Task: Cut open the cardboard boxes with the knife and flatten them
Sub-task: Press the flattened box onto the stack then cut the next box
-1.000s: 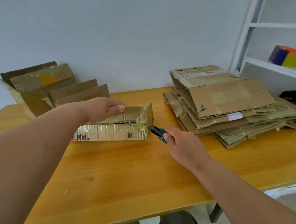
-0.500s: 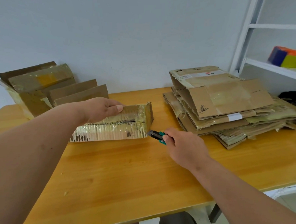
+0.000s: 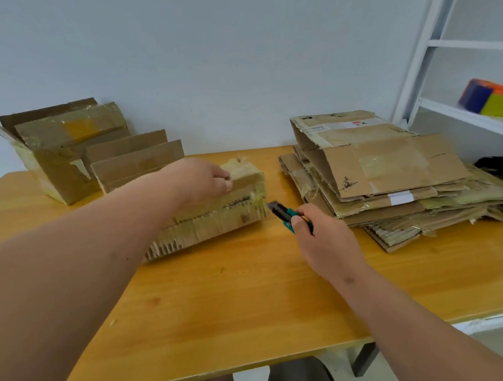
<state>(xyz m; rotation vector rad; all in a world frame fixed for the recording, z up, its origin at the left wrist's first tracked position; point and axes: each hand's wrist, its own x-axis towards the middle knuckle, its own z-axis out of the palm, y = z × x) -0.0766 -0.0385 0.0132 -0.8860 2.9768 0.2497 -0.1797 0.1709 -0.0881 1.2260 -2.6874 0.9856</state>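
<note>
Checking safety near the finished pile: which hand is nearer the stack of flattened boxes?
Right. The right hand, holding the knife, is just left of the stack; the left hand rests on the taped box, farther left.

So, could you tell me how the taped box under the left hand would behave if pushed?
The taped box probably slides easily: glossy tape, smooth table. It looks light, likely empty. Its slit side may buckle under the left hand.
</note>
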